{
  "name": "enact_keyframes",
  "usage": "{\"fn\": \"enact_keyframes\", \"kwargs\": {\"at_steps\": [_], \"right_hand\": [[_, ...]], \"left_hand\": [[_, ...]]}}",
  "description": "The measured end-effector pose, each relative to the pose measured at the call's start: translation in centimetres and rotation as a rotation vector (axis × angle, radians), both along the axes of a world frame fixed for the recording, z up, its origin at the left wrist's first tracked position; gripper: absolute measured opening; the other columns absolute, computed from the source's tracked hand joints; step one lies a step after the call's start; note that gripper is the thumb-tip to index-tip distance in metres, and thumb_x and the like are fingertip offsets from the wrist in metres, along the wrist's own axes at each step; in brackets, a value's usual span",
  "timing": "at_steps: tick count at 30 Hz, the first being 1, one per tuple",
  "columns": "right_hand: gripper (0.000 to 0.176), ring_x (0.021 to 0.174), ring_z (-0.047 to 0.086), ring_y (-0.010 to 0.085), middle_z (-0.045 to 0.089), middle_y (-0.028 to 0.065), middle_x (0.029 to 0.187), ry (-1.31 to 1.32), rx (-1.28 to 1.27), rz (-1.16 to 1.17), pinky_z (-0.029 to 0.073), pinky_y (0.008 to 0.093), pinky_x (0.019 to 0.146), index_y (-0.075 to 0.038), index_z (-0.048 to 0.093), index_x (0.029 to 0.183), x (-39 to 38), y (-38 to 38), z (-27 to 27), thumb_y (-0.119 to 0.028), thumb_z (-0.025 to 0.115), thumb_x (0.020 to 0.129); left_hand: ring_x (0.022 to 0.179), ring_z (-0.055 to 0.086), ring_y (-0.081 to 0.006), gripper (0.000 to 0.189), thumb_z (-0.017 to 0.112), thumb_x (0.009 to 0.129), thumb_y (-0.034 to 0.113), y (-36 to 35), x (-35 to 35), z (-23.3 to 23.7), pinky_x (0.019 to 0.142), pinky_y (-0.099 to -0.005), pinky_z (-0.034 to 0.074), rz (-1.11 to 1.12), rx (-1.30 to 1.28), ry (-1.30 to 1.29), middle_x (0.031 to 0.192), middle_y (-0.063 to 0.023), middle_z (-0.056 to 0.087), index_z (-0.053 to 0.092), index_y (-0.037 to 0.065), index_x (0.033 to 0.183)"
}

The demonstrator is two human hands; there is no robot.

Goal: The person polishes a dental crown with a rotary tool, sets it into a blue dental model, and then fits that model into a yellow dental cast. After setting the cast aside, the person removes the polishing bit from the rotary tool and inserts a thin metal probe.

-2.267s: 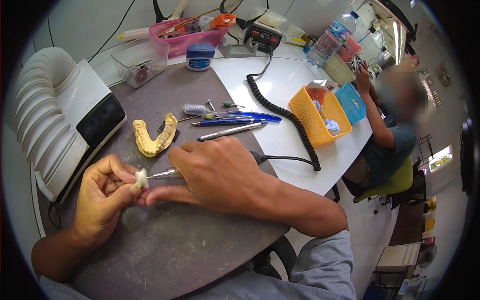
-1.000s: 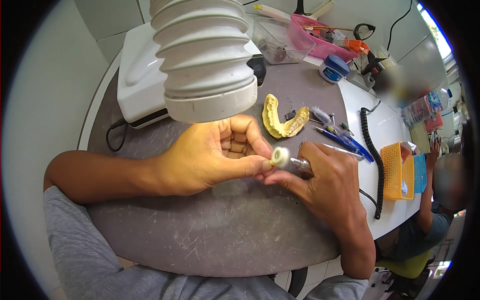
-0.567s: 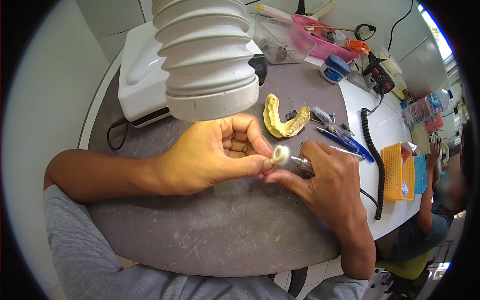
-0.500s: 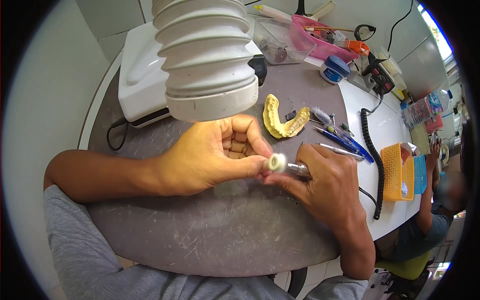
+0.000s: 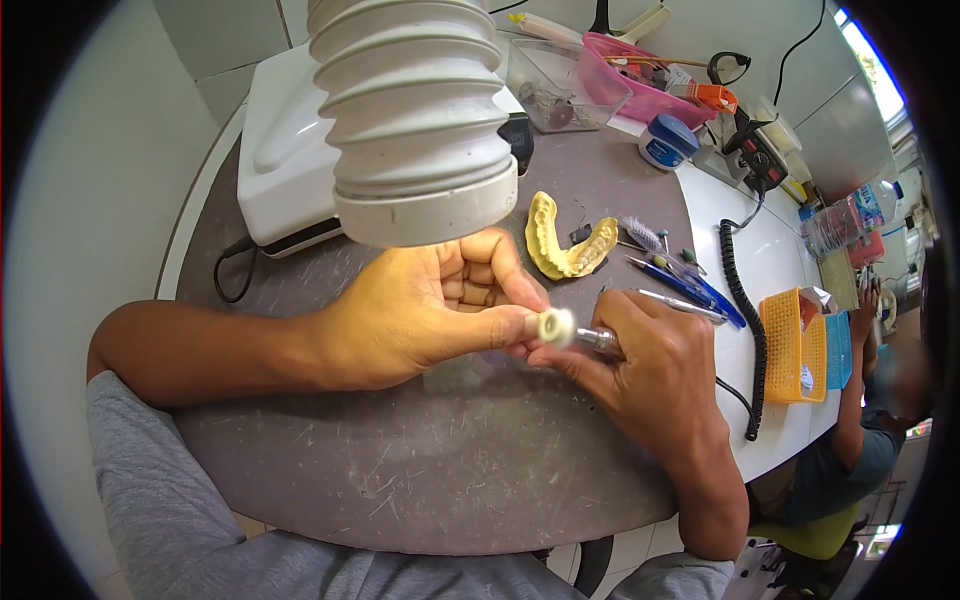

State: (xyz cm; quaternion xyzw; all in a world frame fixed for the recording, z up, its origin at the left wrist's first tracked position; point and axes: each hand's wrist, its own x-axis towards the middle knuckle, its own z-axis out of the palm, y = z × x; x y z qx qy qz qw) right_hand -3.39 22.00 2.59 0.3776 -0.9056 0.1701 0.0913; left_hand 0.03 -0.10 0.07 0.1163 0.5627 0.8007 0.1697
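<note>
Hands over scratched grey table (image 5: pixel 450 470): left hand (image 5: pixel 420 310) pinched shut, contents unclear; right hand (image 5: pixel 655 375) grips handpiece (image 5: pixel 595 340); hose (image 5: pixel 415 120) overhead.

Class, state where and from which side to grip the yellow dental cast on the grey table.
Pinch the yellow dental cast across its closed front curve, from the near side: the horseshoe lies flat, open end facing away, with tools crowding its right end.
</note>
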Motion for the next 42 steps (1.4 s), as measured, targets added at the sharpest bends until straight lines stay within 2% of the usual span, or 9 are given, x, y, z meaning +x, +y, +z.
{"fn": "enact_keyframes", "kwargs": {"at_steps": [2, 21, 27, 30, 32, 33, 35, 37, 42], "right_hand": [[0.058, 0.044, 0.055, 0.0223, 0.055, 0.0074, 0.057, 0.061, 0.031, 0.043, 0.042, 0.0345, 0.042, -0.005, 0.051, 0.063, -0.1, -0.1, 0.0, -0.058, 0.074, 0.073], [0.058, 0.043, 0.053, 0.021, 0.053, 0.0054, 0.056, 0.074, 0.017, 0.033, 0.04, 0.0345, 0.041, -0.005, 0.05, 0.062, -0.5, 0.2, 0.3, -0.057, 0.076, 0.071], [0.057, 0.048, 0.056, 0.0221, 0.054, 0.0062, 0.057, 0.023, 0.051, -0.025, 0.042, 0.0353, 0.046, -0.004, 0.052, 0.07, -0.8, 0.5, 0.9, -0.056, 0.076, 0.071], [0.052, 0.055, 0.06, 0.0263, 0.057, 0.0092, 0.061, -0.075, 0.092, -0.125, 0.045, 0.0374, 0.052, -0.003, 0.053, 0.078, -0.9, 0.6, 1.3, -0.049, 0.077, 0.076], [0.037, 0.065, 0.064, 0.0319, 0.061, 0.014, 0.07, -0.197, 0.098, -0.155, 0.047, 0.0409, 0.059, -0.002, 0.051, 0.088, -0.8, 0.6, 1.7, -0.032, 0.072, 0.085], [0.037, 0.065, 0.064, 0.0319, 0.061, 0.014, 0.07, -0.181, 0.099, -0.188, 0.047, 0.0409, 0.059, -0.002, 0.051, 0.088, -0.8, 0.7, 1.7, -0.032, 0.072, 0.085], [0.025, 0.073, 0.064, 0.0375, 0.063, 0.0187, 0.079, -0.238, 0.036, -0.099, 0.049, 0.044, 0.067, 0.001, 0.047, 0.096, -0.9, 1.4, 1.4, -0.016, 0.063, 0.086], [0.023, 0.079, 0.063, 0.041, 0.063, 0.0224, 0.084, -0.274, -0.01, -0.069, 0.049, 0.0462, 0.071, 0.003, 0.045, 0.1, -1.1, 2.0, 0.9, -0.01, 0.058, 0.086], [0.023, 0.089, 0.06, 0.0401, 0.059, 0.0217, 0.096, -0.176, -0.163, -0.063, 0.048, 0.0455, 0.077, 0.001, 0.047, 0.106, -1.6, 1.9, 0.2, -0.01, 0.058, 0.089]], "left_hand": [[0.088, 0.065, -0.0141, 0.009, 0.063, 0.091, 0.002, -0.1, 0.0, 0.0, 0.08, -0.0264, 0.055, -0.002, -0.016, 0.006, 0.107, -0.0149, 0.064, 0.055, 0.001, 0.094], [0.092, 0.065, -0.015, 0.009, 0.063, 0.092, 0.002, 0.0, -0.1, -0.2, 0.08, -0.0267, 0.056, -0.001, 0.056, -0.018, 0.112, -0.0161, 0.062, 0.055, 0.002, 0.095], [0.094, 0.064, -0.015, 0.009, 0.062, 0.093, 0.003, 0.1, 0.0, -0.2, 0.081, -0.027, 0.055, -0.01, 0.065, 0.023, 0.105, -0.0112, 0.061, 0.054, 0.002, 0.095], [0.093, 0.063, -0.014, 0.01, 0.06, 0.094, 0.004, 0.2, 0.1, 0.1, 0.08, -0.0273, 0.055, 0.007, 0.055, -0.002, 0.101, -0.0089, 0.06, 0.054, 0.001, 0.102], [0.091, 0.061, -0.0133, 0.013, 0.059, 0.094, 0.003, 0.1, 0.1, 0.1, 0.079, -0.0276, 0.053, 0.054, 0.087, 0.013, 0.1, -0.0081, 0.06, 0.056, 0.0, 0.106], [0.091, 0.061, -0.0133, 0.013, 0.059, 0.094, 0.003, 0.2, 0.2, 0.3, 0.079, -0.0276, 0.053, 0.022, 0.092, 0.029, 0.1, -0.0081, 0.06, 0.056, 0.0, 0.106], [0.086, 0.059, -0.013, 0.018, 0.061, 0.092, 0.006, 0.7, 0.6, 0.5, 0.077, -0.0279, 0.052, 0.131, -0.049, 0.022, 0.099, -0.0073, 0.059, 0.058, -0.001, 0.108], [0.088, 0.06, -0.0124, 0.019, 0.057, 0.095, 0.007, 0.6, 0.9, 0.2, 0.08, -0.0282, 0.052, 0.135, -0.025, 0.022, 0.096, -0.0065, 0.062, 0.06, -0.002, 0.112], [0.083, 0.06, -0.012, 0.018, 0.06, 0.093, 0.008, 0.0, 0.3, -0.1, 0.075, -0.0275, 0.052, 0.099, -0.013, 0.016, 0.092, -0.0077, 0.062, 0.06, -0.002, 0.108]]}}
